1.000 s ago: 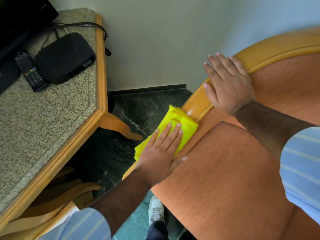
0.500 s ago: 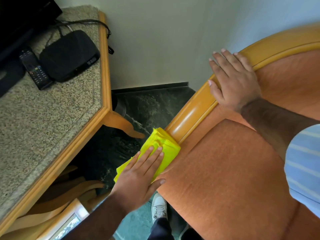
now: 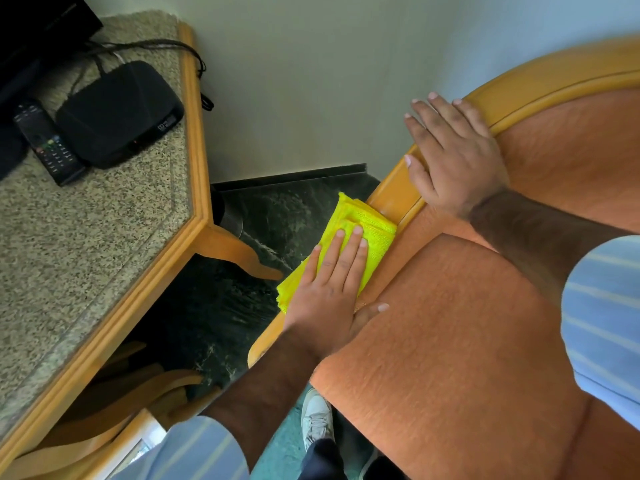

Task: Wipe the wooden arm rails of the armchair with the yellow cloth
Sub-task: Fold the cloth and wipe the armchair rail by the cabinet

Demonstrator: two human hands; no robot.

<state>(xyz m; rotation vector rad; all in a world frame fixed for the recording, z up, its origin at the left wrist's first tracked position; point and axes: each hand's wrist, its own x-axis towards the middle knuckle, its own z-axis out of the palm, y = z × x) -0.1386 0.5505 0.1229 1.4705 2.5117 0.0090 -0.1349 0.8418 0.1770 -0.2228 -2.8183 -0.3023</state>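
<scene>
left hand (image 3: 332, 289) flat, fingers spread, pressing the folded yellow microfibre cloth (image 3: 360, 237) onto the curved light-wood arm rail (image 3: 391, 199) of the orange upholstered armchair (image 3: 450, 358), thumb on the seat fabric. right hand (image 3: 453, 157) open, palm resting on the rail just above the cloth, gripping nothing

Table (image 3: 104, 254) fills frame left; box (image 3: 117, 112) and remote (image 3: 48, 143) on it, upper left. Armchair (image 3: 467, 341) at right. Cloth (image 3: 346, 247) on rail (image 3: 394, 199), centre, under left hand (image 3: 332, 292). Right hand (image 3: 453, 157) on rail, above.
</scene>
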